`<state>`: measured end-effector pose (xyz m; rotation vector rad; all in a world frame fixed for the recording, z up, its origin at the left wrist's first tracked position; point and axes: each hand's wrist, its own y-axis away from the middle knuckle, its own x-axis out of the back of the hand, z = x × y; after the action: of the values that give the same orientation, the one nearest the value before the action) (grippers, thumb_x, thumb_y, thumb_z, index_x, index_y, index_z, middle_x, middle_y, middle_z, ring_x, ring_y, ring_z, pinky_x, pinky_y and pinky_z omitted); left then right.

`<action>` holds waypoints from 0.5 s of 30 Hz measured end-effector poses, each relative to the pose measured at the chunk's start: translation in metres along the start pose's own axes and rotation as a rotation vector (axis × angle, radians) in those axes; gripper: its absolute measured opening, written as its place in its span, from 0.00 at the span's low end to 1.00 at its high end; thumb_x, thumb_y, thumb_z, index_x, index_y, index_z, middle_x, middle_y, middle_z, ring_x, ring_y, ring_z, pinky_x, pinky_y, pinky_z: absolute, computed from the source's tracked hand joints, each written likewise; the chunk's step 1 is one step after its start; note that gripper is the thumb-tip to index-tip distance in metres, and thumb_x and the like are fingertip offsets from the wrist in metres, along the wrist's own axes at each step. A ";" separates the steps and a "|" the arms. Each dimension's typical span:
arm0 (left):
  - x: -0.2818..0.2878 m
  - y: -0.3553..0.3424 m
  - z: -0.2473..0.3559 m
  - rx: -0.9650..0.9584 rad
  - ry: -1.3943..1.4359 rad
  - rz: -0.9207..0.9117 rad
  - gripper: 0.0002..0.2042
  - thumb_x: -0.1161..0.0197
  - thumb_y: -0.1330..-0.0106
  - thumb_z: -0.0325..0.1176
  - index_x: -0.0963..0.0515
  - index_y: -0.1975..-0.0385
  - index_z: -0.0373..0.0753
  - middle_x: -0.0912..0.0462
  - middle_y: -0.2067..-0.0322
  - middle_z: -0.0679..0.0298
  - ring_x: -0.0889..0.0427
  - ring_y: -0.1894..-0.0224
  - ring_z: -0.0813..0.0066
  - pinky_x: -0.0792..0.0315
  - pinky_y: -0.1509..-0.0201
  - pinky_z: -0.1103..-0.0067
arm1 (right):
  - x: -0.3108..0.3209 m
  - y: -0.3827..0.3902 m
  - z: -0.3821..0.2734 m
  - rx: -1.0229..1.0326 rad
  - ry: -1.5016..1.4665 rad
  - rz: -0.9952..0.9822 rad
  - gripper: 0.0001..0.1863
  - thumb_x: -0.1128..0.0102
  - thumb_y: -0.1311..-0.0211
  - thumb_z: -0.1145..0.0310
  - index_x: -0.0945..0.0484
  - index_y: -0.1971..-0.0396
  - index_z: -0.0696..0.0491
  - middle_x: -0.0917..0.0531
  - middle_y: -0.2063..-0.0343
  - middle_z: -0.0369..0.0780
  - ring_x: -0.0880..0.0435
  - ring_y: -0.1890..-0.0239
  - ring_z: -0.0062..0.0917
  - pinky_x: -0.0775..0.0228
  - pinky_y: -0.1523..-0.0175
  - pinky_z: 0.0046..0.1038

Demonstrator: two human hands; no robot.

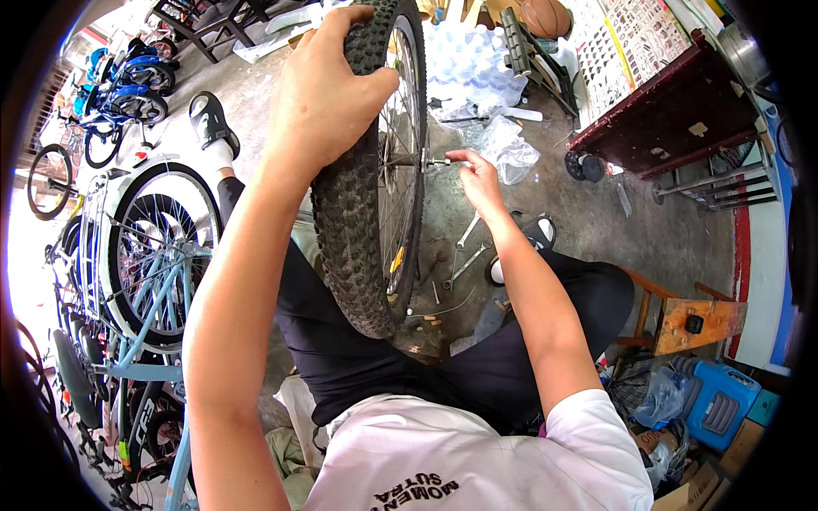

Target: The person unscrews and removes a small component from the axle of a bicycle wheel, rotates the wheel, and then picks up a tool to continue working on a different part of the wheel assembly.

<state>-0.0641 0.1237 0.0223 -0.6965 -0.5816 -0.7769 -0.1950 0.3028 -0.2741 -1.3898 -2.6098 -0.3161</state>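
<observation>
A bicycle wheel [375, 170] with a knobby black tyre is held upright above the person's lap, between the knees; the left hand [328, 98] is wrapped over the top of the tyre, fingers clamped on the tread; the right hand [477, 179] is pinched, fingertips together, on the axle end [436, 161] jutting from the hub. The wheel is judged light but unwieldy and stiff at the rim; the rubber tread should give a sure, non-slip hold, whereas the thin spokes [399, 204] are better left ungripped; the small axle hardware looks fiddly and perhaps greasy. Wrenches [464, 255] lie on the concrete floor [596, 221] below.
</observation>
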 end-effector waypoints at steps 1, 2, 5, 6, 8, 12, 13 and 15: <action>-0.001 0.000 0.000 -0.012 0.003 0.008 0.29 0.33 0.44 0.39 0.25 0.39 0.44 0.13 0.58 0.57 0.15 0.58 0.68 0.24 0.49 0.74 | 0.001 -0.002 0.004 -0.007 0.045 -0.030 0.18 0.48 0.41 0.80 0.16 0.54 0.54 0.10 0.57 0.37 0.11 0.59 0.27 0.24 0.49 0.28; -0.001 0.000 -0.001 -0.023 0.006 0.015 0.29 0.33 0.44 0.39 0.25 0.39 0.44 0.13 0.58 0.57 0.15 0.58 0.68 0.24 0.48 0.74 | 0.002 -0.006 0.013 -0.008 0.049 -0.028 0.18 0.48 0.41 0.80 0.16 0.54 0.54 0.10 0.57 0.37 0.11 0.59 0.27 0.24 0.49 0.28; -0.007 -0.003 -0.002 -0.063 0.018 0.024 0.29 0.33 0.44 0.38 0.25 0.39 0.44 0.13 0.57 0.57 0.15 0.57 0.68 0.24 0.48 0.74 | 0.006 -0.012 0.037 -0.033 0.201 -0.154 0.18 0.48 0.41 0.80 0.16 0.53 0.52 0.10 0.57 0.39 0.11 0.59 0.29 0.23 0.50 0.29; -0.007 -0.002 -0.002 -0.063 0.016 0.022 0.29 0.33 0.44 0.38 0.25 0.39 0.44 0.13 0.57 0.57 0.15 0.57 0.68 0.24 0.48 0.74 | 0.003 -0.009 0.036 -0.023 0.188 -0.099 0.19 0.48 0.41 0.80 0.16 0.53 0.52 0.10 0.57 0.39 0.11 0.58 0.29 0.23 0.50 0.29; -0.008 -0.002 0.000 -0.047 0.016 0.012 0.29 0.33 0.44 0.38 0.25 0.39 0.44 0.13 0.57 0.57 0.15 0.57 0.68 0.24 0.47 0.74 | 0.000 -0.007 0.033 -0.014 0.176 -0.043 0.19 0.48 0.41 0.80 0.16 0.53 0.52 0.10 0.57 0.39 0.11 0.58 0.30 0.23 0.49 0.30; -0.004 -0.001 0.001 -0.015 -0.005 0.002 0.29 0.33 0.44 0.38 0.25 0.39 0.44 0.13 0.56 0.57 0.15 0.57 0.68 0.24 0.47 0.74 | 0.001 -0.003 0.002 0.084 0.074 0.124 0.18 0.48 0.41 0.79 0.16 0.53 0.53 0.10 0.61 0.38 0.11 0.57 0.30 0.24 0.49 0.29; -0.003 0.000 0.000 -0.015 0.004 0.005 0.29 0.32 0.44 0.38 0.25 0.39 0.44 0.13 0.56 0.57 0.15 0.57 0.68 0.24 0.47 0.74 | 0.001 -0.001 -0.007 0.011 0.121 0.043 0.18 0.48 0.41 0.80 0.16 0.54 0.53 0.10 0.61 0.38 0.11 0.57 0.30 0.24 0.49 0.29; -0.003 0.000 0.000 -0.018 0.016 0.008 0.30 0.32 0.44 0.38 0.25 0.38 0.45 0.13 0.56 0.58 0.15 0.57 0.69 0.24 0.48 0.74 | 0.003 -0.002 -0.005 -0.062 0.171 -0.034 0.18 0.48 0.42 0.80 0.15 0.54 0.53 0.10 0.60 0.38 0.11 0.57 0.30 0.24 0.48 0.29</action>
<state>-0.0662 0.1249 0.0203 -0.7078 -0.5573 -0.7801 -0.1978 0.3026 -0.2689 -1.2764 -2.5061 -0.5010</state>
